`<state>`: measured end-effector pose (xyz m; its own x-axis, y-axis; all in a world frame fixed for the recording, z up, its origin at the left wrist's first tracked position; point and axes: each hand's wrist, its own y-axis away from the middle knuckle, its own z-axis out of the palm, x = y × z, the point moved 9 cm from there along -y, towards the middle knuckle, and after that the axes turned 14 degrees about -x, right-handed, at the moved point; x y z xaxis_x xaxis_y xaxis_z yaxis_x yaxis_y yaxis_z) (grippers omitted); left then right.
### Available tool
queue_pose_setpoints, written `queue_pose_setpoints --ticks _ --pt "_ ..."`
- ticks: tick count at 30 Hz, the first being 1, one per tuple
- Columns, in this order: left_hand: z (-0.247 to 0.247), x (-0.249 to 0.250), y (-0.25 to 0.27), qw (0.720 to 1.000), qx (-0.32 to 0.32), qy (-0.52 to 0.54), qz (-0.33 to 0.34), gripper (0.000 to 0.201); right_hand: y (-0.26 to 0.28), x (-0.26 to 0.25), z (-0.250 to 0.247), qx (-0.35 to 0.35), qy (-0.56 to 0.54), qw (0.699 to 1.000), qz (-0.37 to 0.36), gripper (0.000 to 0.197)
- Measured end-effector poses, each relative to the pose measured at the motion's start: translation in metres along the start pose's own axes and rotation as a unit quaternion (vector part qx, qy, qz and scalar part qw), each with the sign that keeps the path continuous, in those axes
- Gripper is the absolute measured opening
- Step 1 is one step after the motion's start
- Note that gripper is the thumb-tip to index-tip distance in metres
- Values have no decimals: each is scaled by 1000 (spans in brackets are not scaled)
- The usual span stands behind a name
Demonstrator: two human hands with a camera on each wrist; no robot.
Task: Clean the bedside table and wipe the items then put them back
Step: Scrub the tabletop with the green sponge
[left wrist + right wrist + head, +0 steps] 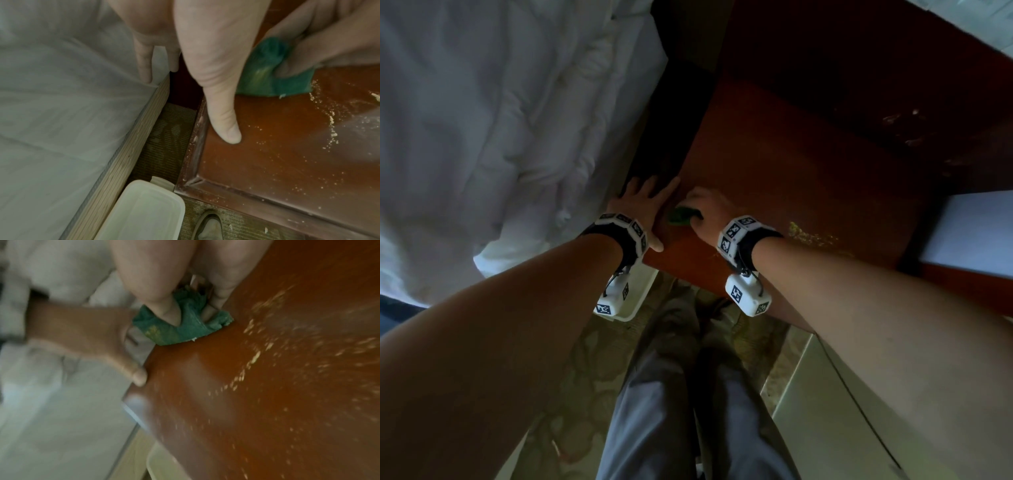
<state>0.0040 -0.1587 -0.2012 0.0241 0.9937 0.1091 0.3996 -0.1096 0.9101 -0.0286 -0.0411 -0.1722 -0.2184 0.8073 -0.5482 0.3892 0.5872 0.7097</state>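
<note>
At the near left corner of the reddish-brown wooden desk (791, 164), beside the bed with its white rumpled duvet (482, 120), the right hand (710, 212) bunches a small green terry cloth (273, 74) under curled fingers (168, 311) and presses it onto the wood. The left hand (640, 209) lies with its fingers straight and relaxed along the desk's left edge, thumb resting on the top, holding nothing; it looks set either to steady the desk or to catch what is swept off.

Pale crumbs (331, 123) are scattered over the surface to the right of the cloth and toward the front edge, so the wiping step seems only partly done. To do it well, I would keep the cloth flat enough for a broad face to meet the wood, since a tight wad leaves streaks of debris beside it. Strokes should run one way, gathering the crumbs toward the left corner instead of spreading them. A white translucent plastic container (141, 211) sits on the carpet just below that corner, between bed and desk; it may serve as the catch bin, though that is a guess. The cupped left hand at the edge could stop crumbs falling onto the carpet. The grooved border of the desk (195, 146) shows pale dust and probably needs a fingertip pass through the cloth. No bedside items are visible here.
</note>
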Motion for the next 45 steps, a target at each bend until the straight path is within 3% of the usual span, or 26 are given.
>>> queue_pose_setpoints --ticks 6,9,13,16,20,26,30,35,39,45 --pt "-2 4 6 1000 27 -3 -8 140 4 -16 40 -103 88 990 -39 37" --pt "-1 5 5 1000 26 5 -2 141 20 -18 58 -164 161 970 -77 35" --pt "-2 8 7 1000 29 -6 0 140 27 -6 67 -181 108 975 -66 29" --pt "-7 17 8 998 41 -39 -4 141 25 6 54 -129 2 991 -23 25" --pt "-24 43 9 993 76 -90 25 140 40 39 14 10 -138 989 42 22" --pt "-19 78 1 986 43 -157 46 151 77 111 -46 203 -262 931 155 32" --pt "-12 79 -3 984 25 -173 23 164 84 137 -79 278 -221 913 202 34" --pt "-14 80 0 979 33 -198 20 163 68 128 -68 236 -163 941 178 37" --pt "-18 83 6 978 27 -205 16 160 64 100 -38 165 -115 975 99 36" --pt "-23 89 11 978 30 -208 10 125 67 68 10 20 -50 997 54 36"
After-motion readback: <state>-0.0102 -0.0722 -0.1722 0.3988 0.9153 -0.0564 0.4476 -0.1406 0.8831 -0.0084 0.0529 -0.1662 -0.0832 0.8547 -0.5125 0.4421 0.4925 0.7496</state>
